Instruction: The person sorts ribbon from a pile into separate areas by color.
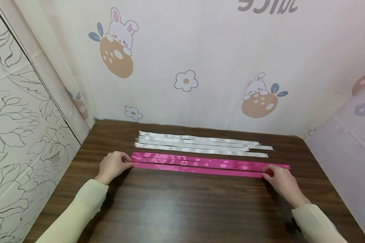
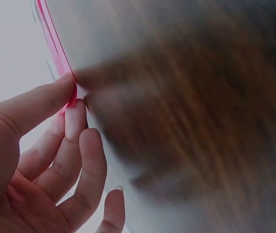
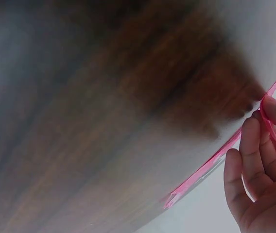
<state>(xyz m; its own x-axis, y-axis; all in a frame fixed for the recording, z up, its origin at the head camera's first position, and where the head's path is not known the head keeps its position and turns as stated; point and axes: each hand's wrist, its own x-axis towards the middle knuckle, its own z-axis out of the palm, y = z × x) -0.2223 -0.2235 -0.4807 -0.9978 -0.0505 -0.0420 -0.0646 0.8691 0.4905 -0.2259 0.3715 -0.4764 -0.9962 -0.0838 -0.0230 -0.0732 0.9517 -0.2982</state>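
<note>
Several bright pink satin ribbons lie side by side across the table. The nearest pink ribbon [image 1: 197,170] is stretched straight between both hands. At its left end, my left hand [image 1: 114,165] pinches it between thumb and fingers; the left wrist view shows the pink end [image 2: 72,101] between the fingertips. My right hand [image 1: 281,180] pinches the same ribbon toward its right end, and in the right wrist view a pink tail [image 3: 275,136] hangs past the thumb into the palm. Just behind lie the other pink ribbons [image 1: 207,162], their right end extending beyond the right hand.
Several white ribbons [image 1: 194,143] lie in a row behind the pink ones, with uneven right ends. The dark wood table [image 1: 176,209] meets a printed curtain [image 1: 200,60] at its back edge. A flower-patterned panel [image 1: 15,135] stands on the left.
</note>
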